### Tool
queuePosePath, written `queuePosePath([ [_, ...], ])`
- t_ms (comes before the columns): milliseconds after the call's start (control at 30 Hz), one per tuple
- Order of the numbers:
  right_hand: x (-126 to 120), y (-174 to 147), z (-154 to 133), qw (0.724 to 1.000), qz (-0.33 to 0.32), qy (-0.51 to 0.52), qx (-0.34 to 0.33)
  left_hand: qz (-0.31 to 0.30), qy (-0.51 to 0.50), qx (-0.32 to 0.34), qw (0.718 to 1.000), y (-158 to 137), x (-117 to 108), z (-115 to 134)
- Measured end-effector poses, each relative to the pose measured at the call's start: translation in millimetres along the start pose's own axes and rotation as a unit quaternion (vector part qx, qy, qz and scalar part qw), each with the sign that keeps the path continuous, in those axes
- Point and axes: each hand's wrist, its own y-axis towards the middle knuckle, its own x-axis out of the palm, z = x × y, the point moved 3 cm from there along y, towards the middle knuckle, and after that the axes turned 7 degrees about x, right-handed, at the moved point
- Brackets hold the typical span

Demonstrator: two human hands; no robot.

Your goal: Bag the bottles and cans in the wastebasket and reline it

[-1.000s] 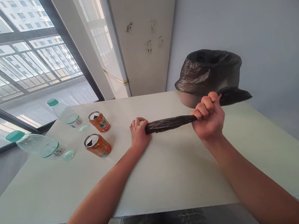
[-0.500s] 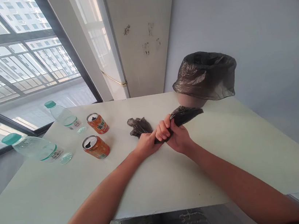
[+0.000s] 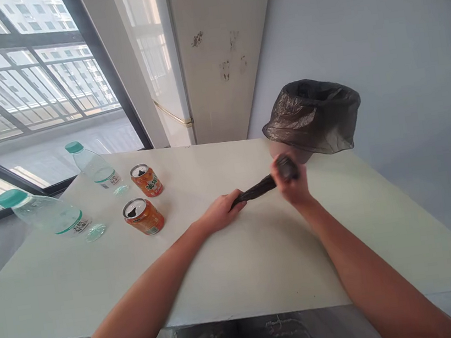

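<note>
Black plastic bag [image 3: 258,189], gathered into narrow strip, stretched across frame centre above white tabletop [image 3: 240,278]. Left hand [image 3: 225,211] pinched one end; right hand [image 3: 295,185], blurred, clasped bunched other end. Lengthwise gathering looked done; stretch between hands was not yet bundled.

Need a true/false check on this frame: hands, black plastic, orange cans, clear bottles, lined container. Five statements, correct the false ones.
1. The left hand and right hand both hold gathered black plastic film. True.
2. Two orange metal cans stand opened on the white table, near two clear plastic bottles. True.
3. Both bottles are uncapped. False: each wears a green cap.
4. A translucent dark plastic liner drapes over a pale pinkish round container. True.
5. That container stands between the cans and the left hand. False: it stands beyond the right hand.
</note>
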Motion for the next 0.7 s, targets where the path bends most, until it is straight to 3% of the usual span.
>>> queuePosePath([
  [33,9.9,-6.9,-7.9,0.99,-0.062,-0.107,-0.072,0.007,-0.079,-0.001,0.997,-0.6,-0.6,0.3],
  [100,30.1,-20.8,-19.4,0.928,-0.14,-0.279,-0.203,0.003,-0.246,-0.031,0.969,-1.7,-0.3,-1.3],
  [200,54.1,-31.5,-24.8,0.865,-0.177,-0.388,-0.264,-0.078,-0.426,-0.075,0.898,-3.3,5.2,-1.2],
  [300,66.9,-34.7,-23.5,0.85,-0.222,-0.401,-0.259,-0.107,-0.465,-0.088,0.874,-5.0,7.2,0.6],
  [400,61.6,-32.3,-20.2,0.884,-0.194,-0.356,-0.233,-0.077,-0.468,-0.097,0.875,-6.2,5.5,2.0],
  [500,41.5,-22.6,-9.4,0.952,-0.029,-0.267,-0.144,-0.08,-0.491,-0.077,0.864,-6.2,4.0,5.6],
  [567,30.4,-15.7,5.6,0.987,0.058,-0.15,-0.022,-0.082,-0.507,-0.081,0.854,-5.4,3.3,6.2],
  [600,28.8,-13.1,14.8,0.994,0.069,-0.065,0.062,-0.08,-0.513,-0.088,0.85,-4.8,3.1,6.0],
  [633,30.4,-11.6,23.7,0.985,0.059,0.034,0.157,-0.078,-0.516,-0.096,0.848,-4.1,3.0,5.6],
  [700,40.8,-13.5,34.1,0.914,0.014,0.233,0.333,-0.08,-0.511,-0.105,0.85,-3.2,3.1,4.7],
])
